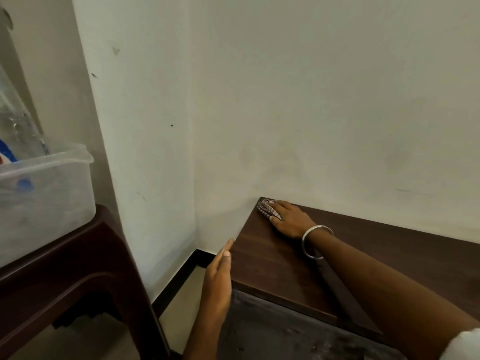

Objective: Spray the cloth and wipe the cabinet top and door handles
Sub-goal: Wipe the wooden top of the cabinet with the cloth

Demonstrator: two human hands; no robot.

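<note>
A dark brown wooden cabinet top [280, 266] stands against the white wall at the lower right. In its far left corner lies a bunched striped cloth [265, 207]. My right hand [289, 219], a silver bangle on its wrist, lies flat on the cloth and presses it to the wood. My left hand [220, 271] is held edge-on with straight fingers against the cabinet's left side edge and holds nothing. The cabinet's front below the top is dark and smudged; no handle shows. No spray bottle can be picked out.
A clear plastic tub [49, 193] holding plastic bottles sits on a dark brown plastic stool [85, 268] at the left. Pale floor and a black skirting strip [181, 276] fill the narrow gap between stool and cabinet.
</note>
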